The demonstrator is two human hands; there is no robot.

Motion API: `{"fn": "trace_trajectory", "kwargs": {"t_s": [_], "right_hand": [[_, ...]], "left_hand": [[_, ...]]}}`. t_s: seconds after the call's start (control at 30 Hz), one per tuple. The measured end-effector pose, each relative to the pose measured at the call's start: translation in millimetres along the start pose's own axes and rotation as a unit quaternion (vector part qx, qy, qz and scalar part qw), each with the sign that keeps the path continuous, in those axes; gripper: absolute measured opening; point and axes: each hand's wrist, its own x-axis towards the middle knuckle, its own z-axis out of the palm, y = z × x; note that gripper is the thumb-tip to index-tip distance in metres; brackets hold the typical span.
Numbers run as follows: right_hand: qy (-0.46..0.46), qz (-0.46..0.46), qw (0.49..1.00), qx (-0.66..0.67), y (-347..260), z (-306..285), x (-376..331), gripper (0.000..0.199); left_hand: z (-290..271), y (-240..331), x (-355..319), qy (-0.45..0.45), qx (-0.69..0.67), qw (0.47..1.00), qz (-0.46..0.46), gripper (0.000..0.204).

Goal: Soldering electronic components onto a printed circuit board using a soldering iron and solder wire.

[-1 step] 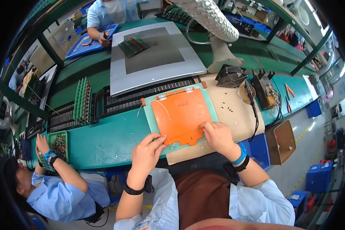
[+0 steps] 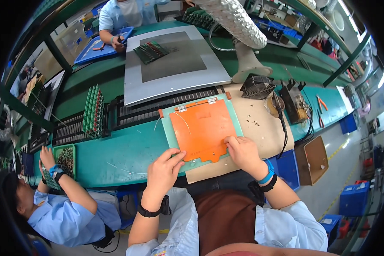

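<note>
Two bare hands work at a long teal workbench (image 2: pixel 128 155), seen from the head camera. Biggest item on it: grey metal plate (image 2: pixel 175 81) at the far side, with a small dark green circuit board (image 2: pixel 150 51) lying on top. Silver ribbed duct (image 2: pixel 234 17) hangs above its right end. Black slotted conveyor rails (image 2: pixel 166 106) run along the bench between the plate and the person. Orange flat cover (image 2: pixel 202 128) sits on a pale green fixture frame (image 2: pixel 168 128), just in front of the person, resting partly on a tan mat (image 2: pixel 260 128). Left hand (image 2: pixel 164 168) is open, fingers spread, fingertips pressing the near left edge of the frame and cover, gripping nothing. Right hand (image 2: pixel 243 151) is loosely curled, fingertips down on the cover's near right corner; no clear grasp. Upright green board rack (image 2: pixel 94 113) stands left on the rails. Small black fan (image 2: pixel 258 86) sits right of the fixture. A co-worker's hand (image 2: pixel 47 158) at far left touches a green tray (image 2: pixel 66 160).
</note>
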Motion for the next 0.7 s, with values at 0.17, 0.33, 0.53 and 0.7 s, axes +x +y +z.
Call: {"fn": "trace_trajectory", "kwargs": {"t_s": [0.17,0.33,0.53,0.7], "right_hand": [[-0.029,0.069,0.996,0.047,-12.1,-10.1,-0.2,0.019],[-0.018,0.028,0.997,0.069,-53.9,-21.4,5.8,0.023],[-0.084,-0.112,0.987,0.073,-96.8,4.3,20.9,0.027],[-0.069,-0.148,0.983,0.083,-97.7,21.9,28.5,0.031]], "left_hand": [[-2.3,-3.4,-16.2,-0.024,0.009,1.0,0.001,0.032],[-4.1,-6.3,-26.7,-0.034,0.011,0.999,-0.01,0.038],[0.1,-13.9,-31.7,-0.034,0.014,0.999,-0.018,0.042],[1.3,-20.7,-35.6,-0.02,0.007,1.0,0.0,0.049]]}}
